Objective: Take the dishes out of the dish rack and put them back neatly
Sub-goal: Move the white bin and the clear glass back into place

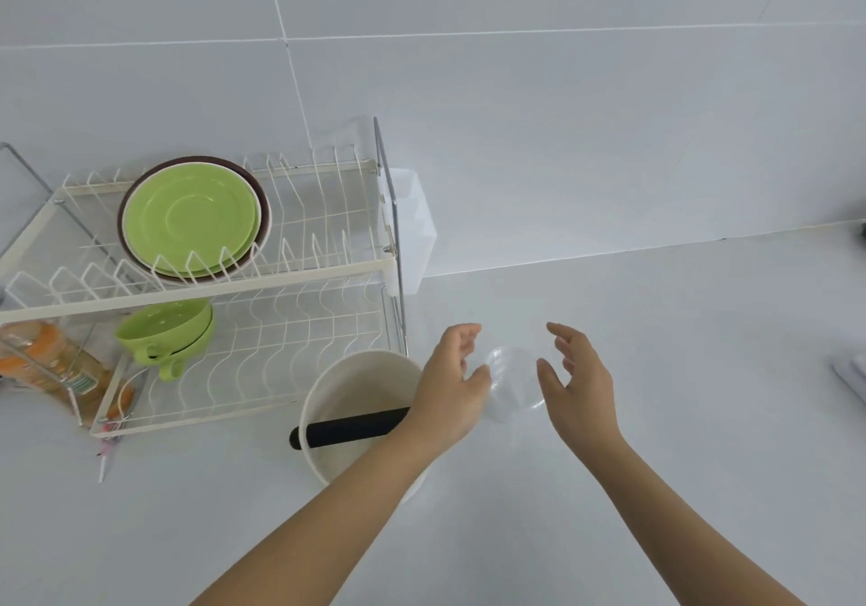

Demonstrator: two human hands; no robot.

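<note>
A two-tier white wire dish rack [300, 272] stands at the left on the counter. Green plates [190, 218] lean upright in its top tier in front of a brown-rimmed plate [262, 197]. Green cups [164, 331] lie on the lower tier. A white pot [361, 380] with a black handle [349, 427] sits on the counter right of the rack. A clear plastic container [513, 383] stands between my hands. My left hand [452, 380] is beside its left side, thumb near its rim, fingers relaxed. My right hand [578, 383] hovers at its right, fingers spread, not gripping.
A white plastic cutlery holder [410, 225] hangs on the rack's right end. A jar with an orange label [47, 361] stands at the rack's left front. A small utensil [105, 458] lies before the rack. The tiled wall rises close behind.
</note>
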